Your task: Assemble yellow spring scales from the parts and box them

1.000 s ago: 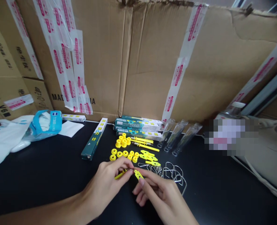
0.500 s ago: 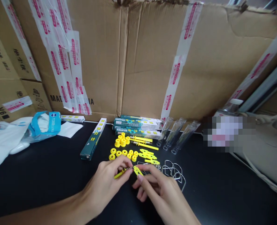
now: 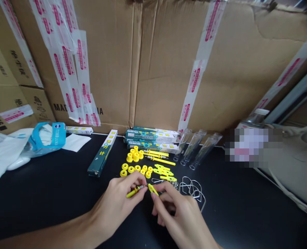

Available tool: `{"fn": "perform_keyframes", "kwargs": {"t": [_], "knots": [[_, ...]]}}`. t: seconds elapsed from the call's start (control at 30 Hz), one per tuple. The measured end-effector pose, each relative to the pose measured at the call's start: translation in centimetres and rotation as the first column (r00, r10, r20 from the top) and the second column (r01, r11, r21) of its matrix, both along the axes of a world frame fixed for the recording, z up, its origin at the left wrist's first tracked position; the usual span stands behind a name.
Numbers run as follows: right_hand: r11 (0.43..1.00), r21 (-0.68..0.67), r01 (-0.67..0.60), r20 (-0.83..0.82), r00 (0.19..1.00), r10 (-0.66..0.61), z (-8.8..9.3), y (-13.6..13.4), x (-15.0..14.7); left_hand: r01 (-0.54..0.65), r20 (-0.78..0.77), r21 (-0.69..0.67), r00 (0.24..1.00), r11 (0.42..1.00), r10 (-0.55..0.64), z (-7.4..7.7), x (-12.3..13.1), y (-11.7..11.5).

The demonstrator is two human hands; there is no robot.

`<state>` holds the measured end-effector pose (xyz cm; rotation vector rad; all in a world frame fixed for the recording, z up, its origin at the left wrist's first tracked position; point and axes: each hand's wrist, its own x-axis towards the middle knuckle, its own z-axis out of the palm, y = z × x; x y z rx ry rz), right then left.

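Note:
My left hand pinches a thin yellow plastic rod with a metal spring at its right end. Between the thumb and finger of my right hand is a small flat yellow plastic tab, held close to the spring's tip. Whether the two parts touch is too small to tell. Just beyond my hands lie several similar slotted yellow tabs, yellow rings and yellow caps. Other yellow rods with springs rest behind them. Bent metal wire hooks lie beside my right hand.
Clear plastic tubes lean at the back right, near a stack of narrow green-and-white boxes. Another such box lies to the left. A blue tissue pack sits at far left, a bottle at right. Cardboard walls the back.
The yellow tab has turned in my right fingers and now appears more edge-on. My right fingers have shifted slightly; my left hand stays nearly still.

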<state>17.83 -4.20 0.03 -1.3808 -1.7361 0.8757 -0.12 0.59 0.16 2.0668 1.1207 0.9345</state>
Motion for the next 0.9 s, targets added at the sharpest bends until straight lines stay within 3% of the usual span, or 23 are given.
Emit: {"fn": "perform_keyframes", "kwargs": {"t": [0.33, 0.6, 0.9], "knots": [[0.992, 0.11, 0.066, 0.042, 0.997, -0.071, -1.6, 0.7, -0.4, 0.003, -0.013, -0.002, 1.0, 1.0, -0.003, 0.0, 0.0, 0.2], [0.999, 0.034, 0.027, 0.074, 0.997, -0.029, 0.0, 0.9, -0.6, -0.004, -0.012, 0.008, 1.0, 1.0, 0.004, -0.1, 0.2, -0.1], [0.996, 0.051, 0.079, 0.011, 0.997, -0.08, -0.5, 0.3, -0.4, -0.013, 0.004, -0.017, 1.0, 1.0, 0.013, -0.1, 0.4, 0.0]]}}
